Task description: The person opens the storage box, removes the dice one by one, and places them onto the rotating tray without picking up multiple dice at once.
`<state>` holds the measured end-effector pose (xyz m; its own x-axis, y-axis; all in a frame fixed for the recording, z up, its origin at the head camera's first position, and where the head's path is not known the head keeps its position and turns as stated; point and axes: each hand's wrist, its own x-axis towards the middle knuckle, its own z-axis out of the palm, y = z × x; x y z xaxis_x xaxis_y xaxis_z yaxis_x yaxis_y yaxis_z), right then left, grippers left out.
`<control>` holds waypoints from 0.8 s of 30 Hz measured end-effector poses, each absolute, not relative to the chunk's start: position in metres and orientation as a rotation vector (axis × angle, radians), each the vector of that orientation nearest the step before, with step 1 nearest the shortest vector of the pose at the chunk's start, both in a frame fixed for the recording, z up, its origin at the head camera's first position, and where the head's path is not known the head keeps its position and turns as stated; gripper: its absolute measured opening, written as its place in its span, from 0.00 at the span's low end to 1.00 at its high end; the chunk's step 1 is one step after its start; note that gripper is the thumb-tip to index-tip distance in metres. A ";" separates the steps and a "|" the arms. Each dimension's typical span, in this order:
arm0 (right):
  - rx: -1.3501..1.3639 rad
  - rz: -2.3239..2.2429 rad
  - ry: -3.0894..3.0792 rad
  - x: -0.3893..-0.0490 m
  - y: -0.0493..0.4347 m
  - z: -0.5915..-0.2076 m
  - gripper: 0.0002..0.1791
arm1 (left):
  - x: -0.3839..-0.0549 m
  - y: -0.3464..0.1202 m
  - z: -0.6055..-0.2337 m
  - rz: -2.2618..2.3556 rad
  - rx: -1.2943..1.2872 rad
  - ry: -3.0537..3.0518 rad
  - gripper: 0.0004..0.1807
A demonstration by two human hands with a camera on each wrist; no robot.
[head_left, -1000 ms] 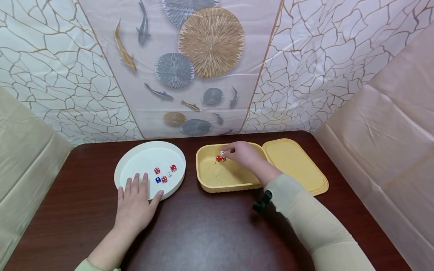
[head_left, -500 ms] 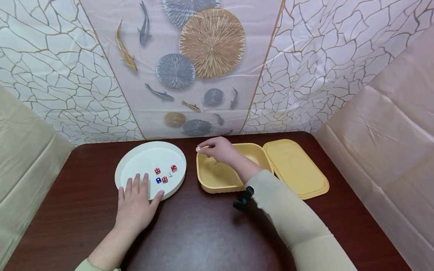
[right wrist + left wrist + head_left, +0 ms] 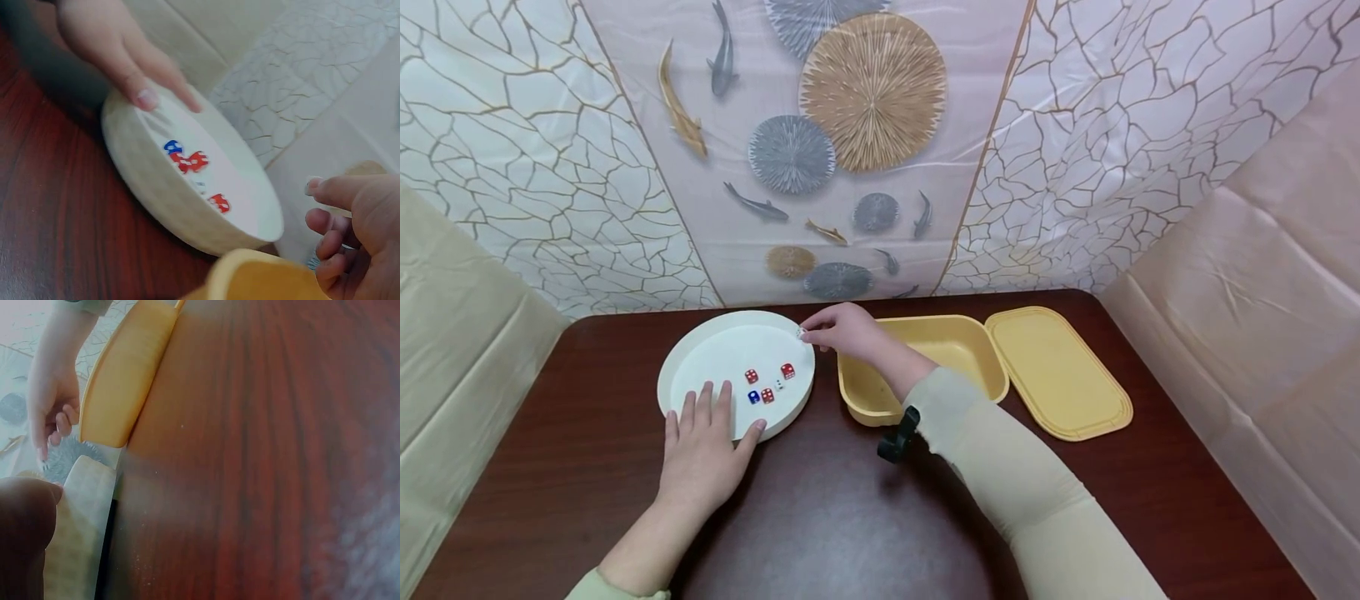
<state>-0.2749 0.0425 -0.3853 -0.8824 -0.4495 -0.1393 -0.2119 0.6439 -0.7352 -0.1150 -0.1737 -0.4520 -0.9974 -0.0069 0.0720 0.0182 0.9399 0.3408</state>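
Observation:
My right hand (image 3: 850,333) pinches a white die (image 3: 801,332) between thumb and fingertips, at the right rim of the round white tray (image 3: 696,337). In the right wrist view the pinched die (image 3: 314,185) shows at the fingertips. My left hand (image 3: 703,458) lies with straight fingers over the tray's near-left rim, thumb at the near edge. On the tray floor are a blue die (image 3: 754,397), a small white die (image 3: 779,385) and three red dice, one a red die (image 3: 787,371) at the right. My right forearm hides part of the yellow box (image 3: 955,350).
A flat yellow lid (image 3: 1060,375) lies right of the box, against its side. The dark wood table (image 3: 820,517) reaches back to a patterned cloth wall (image 3: 880,92). Plain cloth (image 3: 1247,275) closes off both sides.
My right hand has lifted the white die from the yellow box and moved left with it to the tray's right rim. My left hand has stayed in place.

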 end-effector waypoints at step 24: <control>-0.806 0.062 2.859 -0.277 -0.031 -0.403 0.15 | -0.116 -0.178 -0.453 -0.520 -0.008 -3.015 0.45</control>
